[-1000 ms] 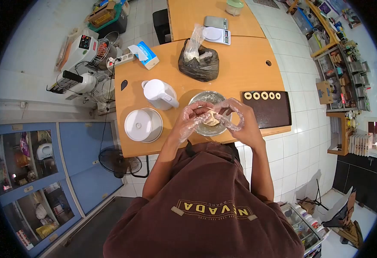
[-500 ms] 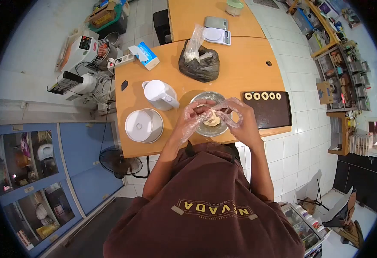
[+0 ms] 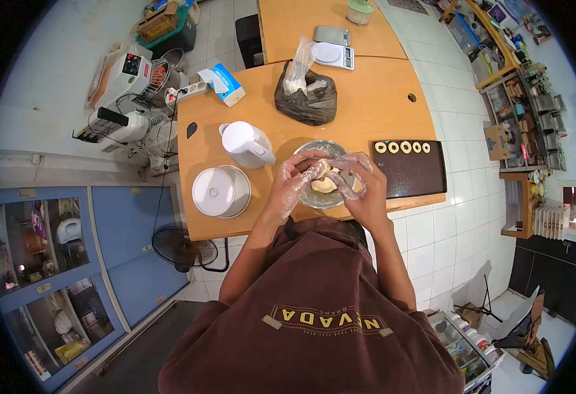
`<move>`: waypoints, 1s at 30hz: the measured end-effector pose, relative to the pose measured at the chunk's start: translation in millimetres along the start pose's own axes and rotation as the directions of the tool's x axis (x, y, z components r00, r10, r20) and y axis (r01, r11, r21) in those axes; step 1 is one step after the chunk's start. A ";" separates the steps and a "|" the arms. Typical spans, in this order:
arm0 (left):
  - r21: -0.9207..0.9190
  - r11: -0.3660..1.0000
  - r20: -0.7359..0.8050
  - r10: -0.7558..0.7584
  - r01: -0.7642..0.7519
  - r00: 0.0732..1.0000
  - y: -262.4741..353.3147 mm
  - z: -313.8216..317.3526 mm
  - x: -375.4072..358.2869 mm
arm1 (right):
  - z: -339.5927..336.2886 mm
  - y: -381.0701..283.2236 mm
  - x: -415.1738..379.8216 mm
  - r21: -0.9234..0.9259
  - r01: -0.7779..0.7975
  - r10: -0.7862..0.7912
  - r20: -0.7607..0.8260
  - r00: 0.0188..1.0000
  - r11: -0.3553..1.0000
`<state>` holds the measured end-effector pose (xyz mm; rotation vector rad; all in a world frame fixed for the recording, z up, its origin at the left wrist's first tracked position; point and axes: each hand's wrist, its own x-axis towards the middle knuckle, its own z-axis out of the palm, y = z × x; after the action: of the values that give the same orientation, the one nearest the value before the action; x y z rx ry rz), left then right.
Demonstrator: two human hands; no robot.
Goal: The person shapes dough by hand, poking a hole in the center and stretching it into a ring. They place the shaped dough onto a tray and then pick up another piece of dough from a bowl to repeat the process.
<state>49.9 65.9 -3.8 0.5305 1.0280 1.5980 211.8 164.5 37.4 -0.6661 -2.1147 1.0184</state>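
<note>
A metal bowl (image 3: pixel 321 201) stands at the table's near edge, with a lump of pale dough (image 3: pixel 324 186) inside. Above it, my left hand (image 3: pixel 298 180), dusted with flour, pinches a small piece of dough (image 3: pixel 328 168) between thumb and fingers. My right hand (image 3: pixel 365 182), floury too, meets it from the other side, its thumb and fingers closed about the same piece. My fingers partly cover the piece and the bowl's rim. To the right, a dark baking tray (image 3: pixel 409 177) carries a row of several dough rings (image 3: pixel 404 148).
On the wooden table (image 3: pixel 367 85) are a white pitcher (image 3: pixel 243 144), a round white lidded container (image 3: pixel 217 192), a black plastic bag (image 3: pixel 311 108), a blue tissue box (image 3: pixel 227 85) and a kitchen scale (image 3: pixel 334 55). A black fan (image 3: pixel 181 246) stands left of the table.
A small piece of dough has come up between my fingers, apart from the lump in the bowl. My right hand has shifted slightly left and down.
</note>
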 end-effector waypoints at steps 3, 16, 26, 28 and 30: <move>0.019 1.000 -0.021 0.001 -0.001 1.000 2.6 3.6 -1.7 | 1.4 0.7 -0.8 -0.004 -0.007 0.007 -0.027 1.000 1.000; 0.069 0.997 -0.036 0.028 -0.025 0.999 -1.2 8.0 -1.9 | 2.8 12.6 -10.3 -0.050 -0.020 0.019 -0.020 1.000 0.999; -0.047 0.999 -0.026 0.021 -0.022 0.999 -3.3 9.2 -1.4 | -10.0 5.2 -2.0 -0.042 0.098 -0.097 0.015 0.995 0.994; -0.040 0.999 -0.017 0.021 -0.021 1.000 -4.9 7.6 -1.5 | -12.6 4.1 0.2 -0.037 0.105 -0.104 0.039 0.994 0.994; -0.008 1.000 -0.016 0.008 -0.008 1.000 -2.5 8.5 -2.0 | -12.9 7.1 -0.4 -0.062 0.102 -0.099 0.050 0.994 0.993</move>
<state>58.4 67.0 -1.1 0.5173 1.0321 1.6156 222.9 174.2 37.4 -0.5653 -2.2061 0.9226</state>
